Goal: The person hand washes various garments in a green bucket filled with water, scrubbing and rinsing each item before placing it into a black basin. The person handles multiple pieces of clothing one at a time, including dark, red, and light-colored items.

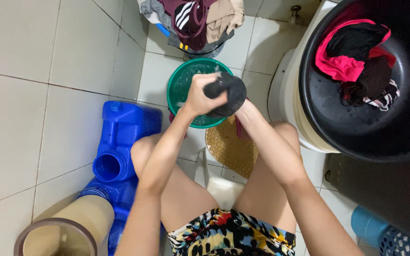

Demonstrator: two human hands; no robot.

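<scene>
While the person sits with knees apart over the tiled floor (20, 118), the left hand (199, 97) is clenched around a dark wet garment (226, 92), twisted into a tight wad just above the green basin (186, 87); the right hand (244, 124) lies mostly hidden beneath the wad, so its grip cannot be told. Soaked and soft, the cloth looks heavy, limp and slippery, best gripped at both ends. Farther off, a black tub (357, 128) holds pink and black clothes (357, 61).

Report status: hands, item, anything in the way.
Left hand and right hand both gripping dark wet cloth, wringing over green basin. Nothing blocking; blue jug off to the left.
</scene>
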